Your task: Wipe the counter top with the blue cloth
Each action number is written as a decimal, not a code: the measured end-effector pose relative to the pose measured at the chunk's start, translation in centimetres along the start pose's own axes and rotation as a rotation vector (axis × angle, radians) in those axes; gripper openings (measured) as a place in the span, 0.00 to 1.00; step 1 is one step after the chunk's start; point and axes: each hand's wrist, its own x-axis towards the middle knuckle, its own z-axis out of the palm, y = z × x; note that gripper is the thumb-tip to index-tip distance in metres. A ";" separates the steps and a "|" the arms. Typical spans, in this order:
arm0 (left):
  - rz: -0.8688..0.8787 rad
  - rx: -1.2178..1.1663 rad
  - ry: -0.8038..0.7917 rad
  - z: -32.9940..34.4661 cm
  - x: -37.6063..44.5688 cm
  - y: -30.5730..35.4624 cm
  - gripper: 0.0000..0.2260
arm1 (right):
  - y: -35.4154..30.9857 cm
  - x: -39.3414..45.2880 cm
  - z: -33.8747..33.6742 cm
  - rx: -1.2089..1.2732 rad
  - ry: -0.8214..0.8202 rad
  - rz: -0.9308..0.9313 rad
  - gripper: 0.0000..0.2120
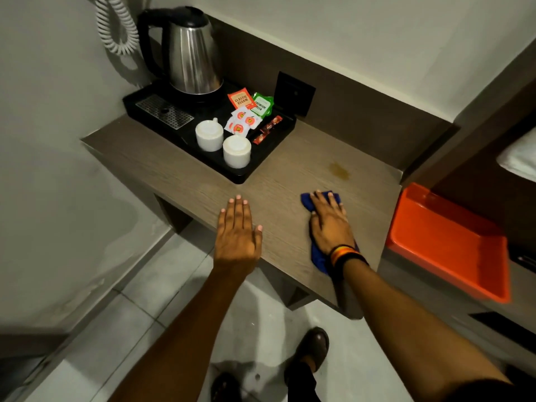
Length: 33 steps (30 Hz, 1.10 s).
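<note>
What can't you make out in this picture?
- Blue cloth: mostly hidden under the right hand.
- Kettle: lid shut, contents unseen.
- Cups: upside down, insides hidden.
- Red sachets: print too small.
- Orange tray: edges blurred.
- Coiled cord: cut off by the top edge.

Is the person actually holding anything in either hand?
Nothing is gripped. The right hand lies flat on the blue cloth, pressing its middle against the counter top. The left hand rests bare on the counter.
</note>
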 end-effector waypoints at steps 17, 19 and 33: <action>0.115 -0.088 0.028 0.0 0.4 -0.9 0.29 | -6.1 3.8 2.7 0.014 -0.047 -0.117 0.27; 0.117 -0.087 -0.018 0.0 0.9 -1.0 0.30 | -6.5 1.3 3.1 -0.009 -0.105 -0.237 0.26; 0.261 -0.037 -0.066 1.1 6.8 0.2 0.29 | 2.1 -4.0 0.2 -0.018 -0.076 -0.238 0.25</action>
